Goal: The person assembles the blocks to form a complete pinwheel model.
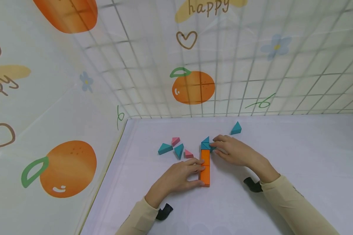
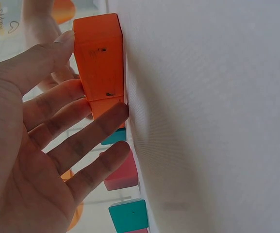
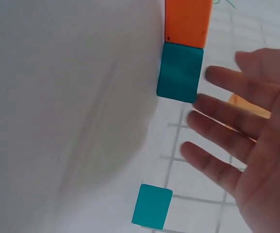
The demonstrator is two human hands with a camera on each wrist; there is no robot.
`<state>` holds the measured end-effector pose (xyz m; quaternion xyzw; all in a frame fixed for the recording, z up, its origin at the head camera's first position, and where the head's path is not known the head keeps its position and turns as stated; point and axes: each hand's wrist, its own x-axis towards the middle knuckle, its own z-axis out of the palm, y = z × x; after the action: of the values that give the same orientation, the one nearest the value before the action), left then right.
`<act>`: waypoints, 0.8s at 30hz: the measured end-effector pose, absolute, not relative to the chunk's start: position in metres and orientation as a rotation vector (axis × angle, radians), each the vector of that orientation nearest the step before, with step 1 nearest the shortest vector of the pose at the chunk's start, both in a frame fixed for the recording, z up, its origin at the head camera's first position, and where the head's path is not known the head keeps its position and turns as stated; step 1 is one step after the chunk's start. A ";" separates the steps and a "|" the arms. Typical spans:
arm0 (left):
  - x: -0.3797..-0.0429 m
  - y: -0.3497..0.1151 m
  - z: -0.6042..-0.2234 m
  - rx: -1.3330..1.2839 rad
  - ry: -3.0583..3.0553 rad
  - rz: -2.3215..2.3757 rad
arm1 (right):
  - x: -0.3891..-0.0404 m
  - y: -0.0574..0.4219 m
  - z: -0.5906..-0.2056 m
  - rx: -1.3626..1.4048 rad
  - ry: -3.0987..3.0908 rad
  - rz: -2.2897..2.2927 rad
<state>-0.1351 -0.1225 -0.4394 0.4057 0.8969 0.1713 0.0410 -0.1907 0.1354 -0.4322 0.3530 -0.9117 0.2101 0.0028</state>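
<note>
Two orange rectangular blocks [image 1: 205,178] lie end to end in a column on the white table. At the far end, teal triangular blocks [image 1: 205,146] meet the column. My left hand [image 1: 179,176] lies along the column's left side. Its thumb touches the near orange block [image 2: 100,58] in the left wrist view, while the other fingers spread loosely beside it. On the other side, my right hand [image 1: 235,149] has its fingers extended at the teal pieces. In the right wrist view its fingertips are right by a teal block [image 3: 181,73], not curled round it.
Left of the column lie two loose teal triangular blocks [image 1: 165,148] and two pink triangular blocks [image 1: 189,154]. Another teal triangular block [image 1: 236,128] stands beyond my right hand. A printed cloth over a wire grid [image 1: 232,88] rises behind the table.
</note>
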 end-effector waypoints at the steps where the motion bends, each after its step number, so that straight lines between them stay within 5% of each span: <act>1: -0.135 -0.123 -0.440 1.241 2.745 0.525 | -0.190 0.134 -0.432 1.105 -2.852 0.660; 24: -0.135 -0.123 -0.438 1.196 2.720 0.495 | -0.182 0.111 -0.437 1.207 -2.893 0.499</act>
<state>-0.1354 -0.1232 -0.4382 0.3961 0.9011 0.1640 0.0644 -0.1824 0.1108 -0.4370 0.3801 -0.9113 0.1571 -0.0161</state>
